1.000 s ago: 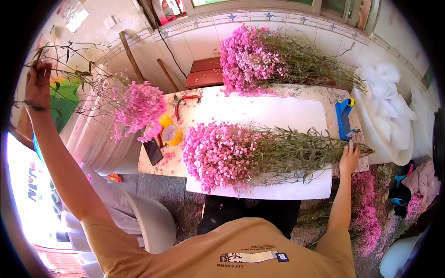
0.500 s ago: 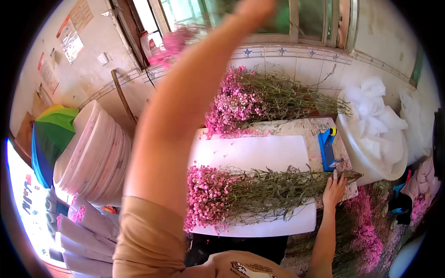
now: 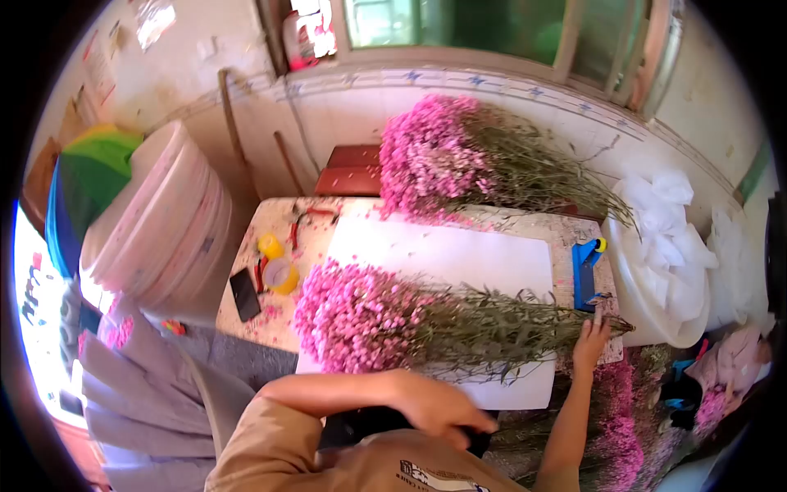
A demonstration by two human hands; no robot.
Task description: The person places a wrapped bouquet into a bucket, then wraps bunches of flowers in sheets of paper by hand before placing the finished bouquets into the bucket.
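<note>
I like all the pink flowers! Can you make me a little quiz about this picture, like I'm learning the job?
1. Which part of the front flower bunch does the right hand touch?

2. True or false: the blue tape dispenser is right beside the blossoms of that front bunch.

3. Where is the dark phone?
A) On the windowsill
B) On the tabletop, to the left of the white paper
C) Inside the stacked buckets

Key:
1. The stems, near their ends.
2. False; it is near the stem ends, by the right hand.
3. B
</note>
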